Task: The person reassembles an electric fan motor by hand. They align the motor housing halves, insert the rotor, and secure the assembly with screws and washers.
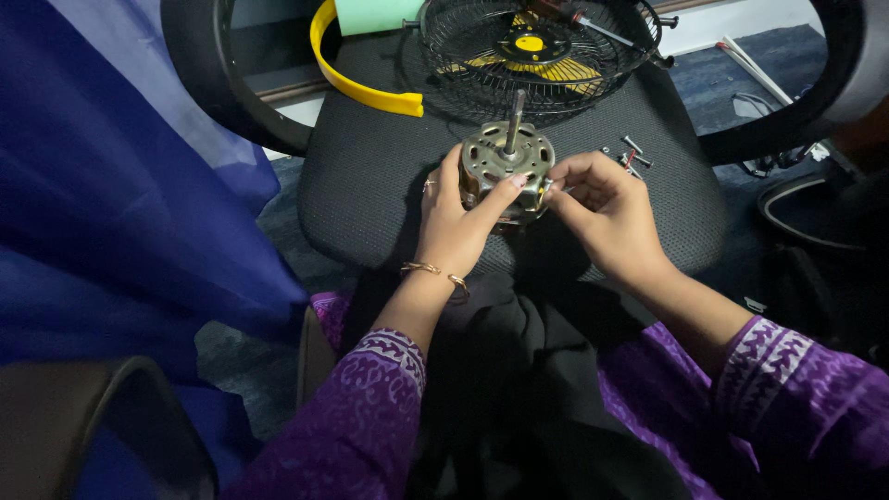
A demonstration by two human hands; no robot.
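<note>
Motor (507,167), round, grey metal, stands on the black mesh seat (370,185) of an office chair, near the seat's front edge. Its shaft (515,120) points straight up and slightly away from the person; that is the long axis, upright.

Left hand (454,218): fingers curled round the near left side of the housing, thumb lying across the top face toward the shaft. Closed on the motor. Ring and gold bangle worn.

Right hand (602,208): fingertips pinched together against the motor's right rim, on something too small to make out. Cannot tell whether it grips a part or only the housing edge.

Room around the fingers:
- Beyond the fingertips, a strip of bare seat, then a black wire fan guard (537,46) with a yellow hub lying flat at the seat's far edge; a screwdriver (593,26) rests on top of it.
- Beyond and left of the left fingers, a curved yellow plastic strip (356,88); open mesh between.
- Just beyond the right knuckles, loose screws (632,156), near but not touching.
- Behind the wrists, seat edge and dark cloth over the lap.
- Far left, blue curtain (111,185), well apart.
</note>
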